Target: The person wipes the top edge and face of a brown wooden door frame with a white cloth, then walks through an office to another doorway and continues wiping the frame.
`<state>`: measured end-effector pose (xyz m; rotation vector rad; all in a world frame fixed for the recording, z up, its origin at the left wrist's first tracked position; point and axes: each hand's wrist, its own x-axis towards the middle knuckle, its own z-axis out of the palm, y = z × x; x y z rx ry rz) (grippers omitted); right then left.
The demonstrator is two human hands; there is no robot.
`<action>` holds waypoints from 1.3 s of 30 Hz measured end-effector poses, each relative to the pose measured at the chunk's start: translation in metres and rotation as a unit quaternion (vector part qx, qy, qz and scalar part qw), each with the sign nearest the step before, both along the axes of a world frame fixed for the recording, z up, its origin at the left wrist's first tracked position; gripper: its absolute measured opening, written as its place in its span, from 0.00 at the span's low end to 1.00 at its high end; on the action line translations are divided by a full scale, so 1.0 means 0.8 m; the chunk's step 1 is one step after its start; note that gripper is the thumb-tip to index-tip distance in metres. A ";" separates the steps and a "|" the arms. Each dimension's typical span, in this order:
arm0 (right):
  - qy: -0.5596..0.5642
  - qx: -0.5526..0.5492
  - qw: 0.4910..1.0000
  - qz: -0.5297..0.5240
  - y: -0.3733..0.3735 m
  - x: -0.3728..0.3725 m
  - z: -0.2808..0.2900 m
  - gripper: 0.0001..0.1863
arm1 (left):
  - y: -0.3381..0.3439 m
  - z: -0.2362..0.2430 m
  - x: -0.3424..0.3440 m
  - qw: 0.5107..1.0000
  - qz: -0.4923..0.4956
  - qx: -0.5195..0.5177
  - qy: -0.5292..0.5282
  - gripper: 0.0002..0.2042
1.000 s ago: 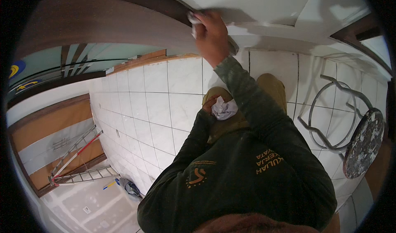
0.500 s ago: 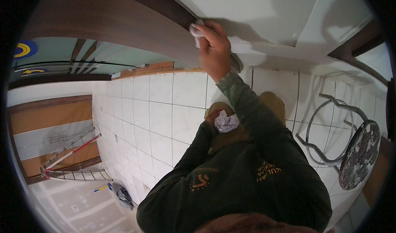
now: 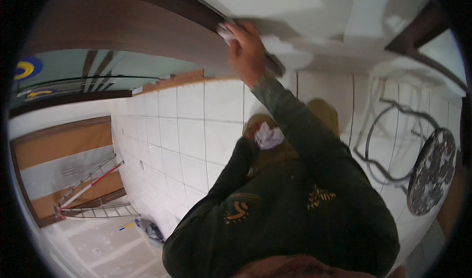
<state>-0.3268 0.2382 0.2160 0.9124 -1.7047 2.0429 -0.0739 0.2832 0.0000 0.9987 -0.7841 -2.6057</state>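
Observation:
My right hand (image 3: 247, 52) reaches up and forward, its fingers closed around a small white wad of cloth or paper (image 3: 226, 32). That wad touches the edge of a dark brown wooden door frame (image 3: 162, 37), close to the white wall. Lower down, by my knee, my left hand (image 3: 252, 130) is mostly hidden behind my sleeve and a crumpled whitish rag (image 3: 269, 136). Its fingers seem wrapped round the rag, which rests against my brown trousers.
A round stool (image 3: 432, 172) with a paint-spotted dark seat and bent grey metal legs lies tipped over at the right. White tiles (image 3: 191, 130) cover the floor. A ladder (image 3: 98, 210) stands at the far left, near a grey bag (image 3: 150, 231). Another dark frame (image 3: 418, 37) is at upper right.
My right hand and its wad have shifted slightly up and left along the frame's edge. My left hand stays by my knee with the rag. The whole view has tilted a little.

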 end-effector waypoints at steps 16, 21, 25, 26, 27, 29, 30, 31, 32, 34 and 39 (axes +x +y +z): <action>-0.168 0.094 0.981 -0.031 0.005 0.044 -0.232 0.20 | -0.048 -0.050 0.058 0.993 -0.076 0.010 -0.092 0.23; -0.198 0.105 0.974 -0.020 -0.002 0.041 -0.301 0.20 | -0.053 -0.047 0.067 0.980 -0.077 0.041 -0.181 0.20; -0.256 0.268 0.928 -0.041 0.007 0.023 -0.403 0.17 | -0.042 -0.026 0.055 0.979 -0.069 0.051 -0.184 0.17; -0.237 0.244 0.940 -0.022 0.004 0.022 -0.412 0.15 | -0.042 -0.026 0.059 0.982 -0.038 0.090 -0.164 0.18; -0.238 0.236 0.942 -0.022 0.001 0.018 -0.421 0.15 | -0.045 -0.026 0.064 0.981 -0.009 0.129 -0.142 0.19; -0.324 0.288 0.901 0.029 0.004 0.008 -0.445 0.15 | -0.050 -0.020 0.065 0.988 -0.067 0.014 -0.140 0.21; -0.296 0.348 0.889 0.030 0.002 0.008 -0.447 0.15 | -0.056 -0.022 0.065 0.983 -0.054 0.082 -0.157 0.22; -0.298 0.349 0.888 0.031 -0.002 0.012 -0.444 0.15 | -0.058 -0.023 0.062 0.972 -0.040 0.152 -0.171 0.23; -0.316 0.308 0.897 0.015 -0.008 0.019 -0.440 0.14 | -0.050 -0.013 0.067 0.979 -0.026 0.150 -0.137 0.24; -0.268 0.279 0.922 -0.031 -0.012 0.030 -0.436 0.12 | -0.052 -0.013 0.071 0.981 -0.046 0.131 -0.133 0.24; -0.295 0.329 0.896 -0.034 -0.003 0.002 -0.477 0.12 | -0.048 -0.007 0.059 0.977 -0.100 0.044 -0.182 0.24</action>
